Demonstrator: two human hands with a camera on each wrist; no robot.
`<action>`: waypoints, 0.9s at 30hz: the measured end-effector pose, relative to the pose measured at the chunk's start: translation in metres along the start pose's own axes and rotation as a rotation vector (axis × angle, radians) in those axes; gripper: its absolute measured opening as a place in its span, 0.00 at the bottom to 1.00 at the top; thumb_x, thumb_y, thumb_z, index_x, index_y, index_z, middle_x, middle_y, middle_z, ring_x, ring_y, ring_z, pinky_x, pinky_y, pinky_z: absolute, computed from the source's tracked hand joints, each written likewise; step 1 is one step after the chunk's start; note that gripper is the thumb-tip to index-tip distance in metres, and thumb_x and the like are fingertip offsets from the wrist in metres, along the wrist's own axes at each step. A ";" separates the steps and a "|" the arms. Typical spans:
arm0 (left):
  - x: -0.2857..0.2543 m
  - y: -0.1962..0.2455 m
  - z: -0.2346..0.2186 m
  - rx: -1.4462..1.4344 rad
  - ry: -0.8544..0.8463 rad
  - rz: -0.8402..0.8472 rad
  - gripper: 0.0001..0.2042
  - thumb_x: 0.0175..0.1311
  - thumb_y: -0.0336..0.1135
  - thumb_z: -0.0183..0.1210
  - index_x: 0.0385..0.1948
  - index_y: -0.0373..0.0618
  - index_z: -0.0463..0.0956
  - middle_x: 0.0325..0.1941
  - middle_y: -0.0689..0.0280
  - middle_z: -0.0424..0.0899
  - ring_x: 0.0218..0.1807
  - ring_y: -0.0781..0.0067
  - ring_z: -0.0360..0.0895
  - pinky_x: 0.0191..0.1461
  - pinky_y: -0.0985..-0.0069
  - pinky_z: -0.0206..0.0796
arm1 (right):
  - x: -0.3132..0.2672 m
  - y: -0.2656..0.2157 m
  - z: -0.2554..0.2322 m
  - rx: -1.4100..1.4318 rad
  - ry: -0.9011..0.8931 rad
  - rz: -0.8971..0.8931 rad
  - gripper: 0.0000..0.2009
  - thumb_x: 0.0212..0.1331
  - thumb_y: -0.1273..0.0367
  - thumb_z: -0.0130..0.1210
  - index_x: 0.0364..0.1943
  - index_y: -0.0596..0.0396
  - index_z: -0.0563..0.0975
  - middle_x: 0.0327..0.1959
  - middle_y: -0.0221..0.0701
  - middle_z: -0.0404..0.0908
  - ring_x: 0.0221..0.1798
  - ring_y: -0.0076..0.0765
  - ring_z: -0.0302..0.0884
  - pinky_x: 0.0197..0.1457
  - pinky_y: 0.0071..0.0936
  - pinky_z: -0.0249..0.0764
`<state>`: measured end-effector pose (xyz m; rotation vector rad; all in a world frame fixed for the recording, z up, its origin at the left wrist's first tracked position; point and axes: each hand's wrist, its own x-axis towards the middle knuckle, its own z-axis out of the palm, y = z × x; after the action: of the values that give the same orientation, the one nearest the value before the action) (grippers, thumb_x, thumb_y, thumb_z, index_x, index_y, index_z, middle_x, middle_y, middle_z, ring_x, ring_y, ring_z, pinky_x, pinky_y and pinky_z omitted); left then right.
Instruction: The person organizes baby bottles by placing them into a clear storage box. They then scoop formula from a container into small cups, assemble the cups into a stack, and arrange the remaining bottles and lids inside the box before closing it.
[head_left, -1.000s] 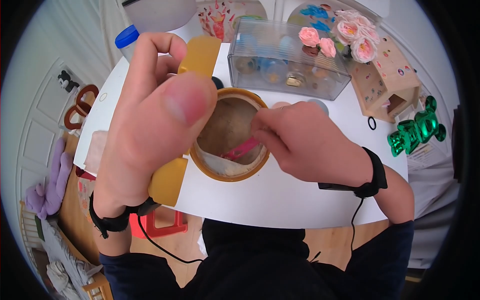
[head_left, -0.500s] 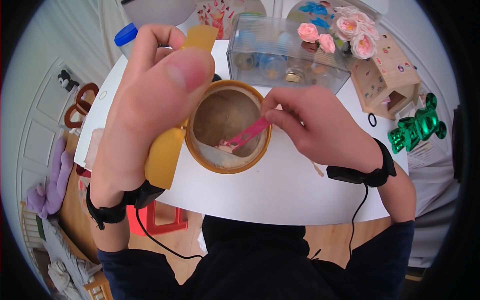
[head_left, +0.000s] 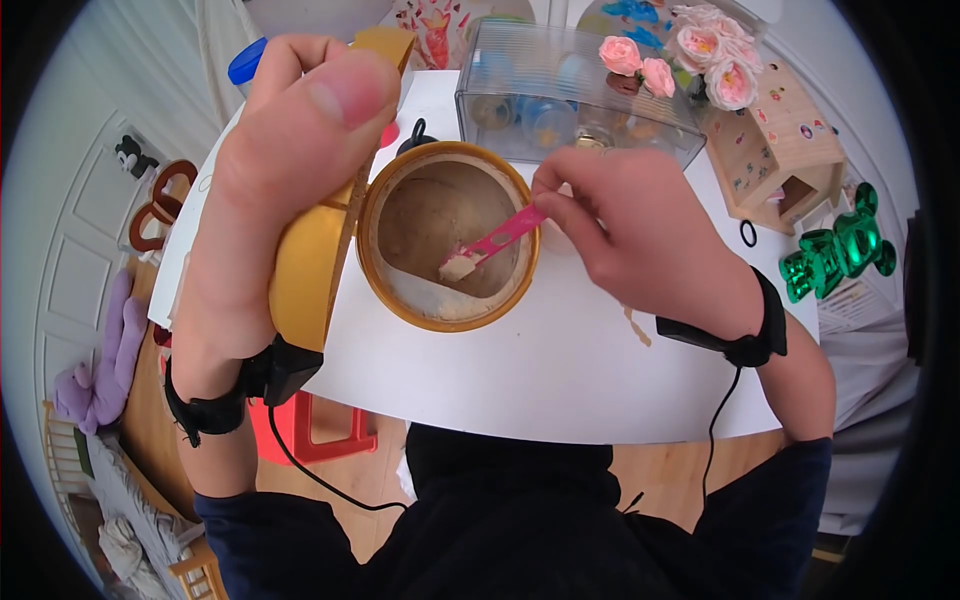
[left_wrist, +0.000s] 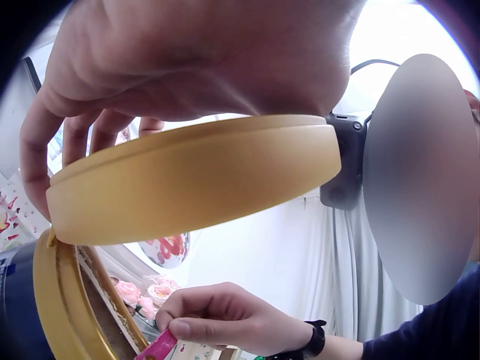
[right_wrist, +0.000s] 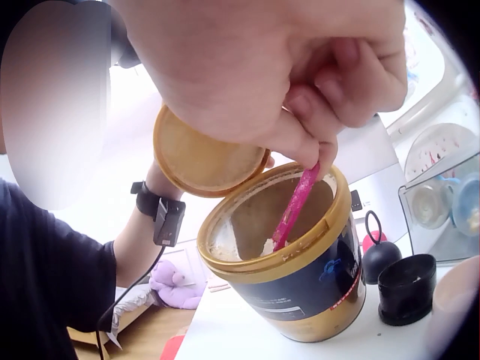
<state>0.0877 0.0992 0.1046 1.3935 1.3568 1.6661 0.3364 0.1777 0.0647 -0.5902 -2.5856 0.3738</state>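
A milk powder can (right_wrist: 315, 292) with a gold rim and dark blue label stands on the white table, its hinged gold lid (left_wrist: 195, 180) swung up. My left hand (head_left: 305, 150) holds the lid by its edge, thumb towards me. Between thumb and fingers, my right hand (head_left: 640, 225) pinches the handle of a pink scoop (head_left: 505, 232). The scoop's end is inside the can's opening and carries a clump of pale powder (head_left: 459, 265). Part of a whitish seal lines the near side of the opening. Powder clings to the inner walls.
Behind the can are a clear grey box (head_left: 560, 90), pink roses (head_left: 725, 60) and a wooden house (head_left: 775, 150). A green shiny bear figure (head_left: 840, 245) is at the right. Beside the can are a black bulb with a loop (right_wrist: 381, 259) and a black cup (right_wrist: 406, 289).
The right hand has drawn the scoop back and up, and its powder-laden end now shows. The left hand has tilted the lid further left, while the can appears farther left and higher in view.
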 end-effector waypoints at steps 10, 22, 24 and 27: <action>-0.001 0.001 -0.013 0.015 -0.035 -0.017 0.29 0.73 0.56 0.55 0.64 0.41 0.70 0.53 0.58 0.83 0.56 0.73 0.79 0.54 0.77 0.73 | -0.002 -0.019 0.000 -0.105 -0.075 -0.131 0.02 0.71 0.73 0.60 0.43 0.54 0.81 0.30 0.37 0.84 0.37 0.55 0.81 0.42 0.47 0.76; -0.044 0.023 -0.014 0.074 -0.089 -0.070 0.35 0.74 0.61 0.51 0.68 0.38 0.71 0.58 0.54 0.84 0.61 0.67 0.82 0.60 0.74 0.76 | -0.001 -0.010 -0.006 -0.012 0.045 -0.237 0.03 0.69 0.75 0.61 0.42 0.56 0.82 0.34 0.37 0.85 0.40 0.54 0.82 0.44 0.45 0.76; -0.049 0.025 -0.016 0.077 -0.102 -0.075 0.36 0.74 0.62 0.50 0.69 0.38 0.71 0.59 0.53 0.85 0.62 0.66 0.83 0.61 0.74 0.76 | 0.000 -0.006 -0.006 0.001 0.047 -0.205 0.02 0.69 0.74 0.61 0.41 0.57 0.82 0.31 0.39 0.84 0.38 0.55 0.81 0.42 0.45 0.75; -0.052 0.024 -0.015 0.094 -0.088 -0.087 0.37 0.74 0.63 0.49 0.70 0.37 0.71 0.60 0.52 0.85 0.64 0.65 0.84 0.62 0.73 0.77 | 0.003 -0.008 -0.011 0.076 0.002 -0.120 0.02 0.70 0.74 0.60 0.40 0.57 0.82 0.28 0.41 0.84 0.36 0.56 0.82 0.40 0.47 0.76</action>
<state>0.0932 0.0407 0.1093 1.4219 1.4402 1.4848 0.3371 0.1740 0.0778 -0.4062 -2.5775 0.4284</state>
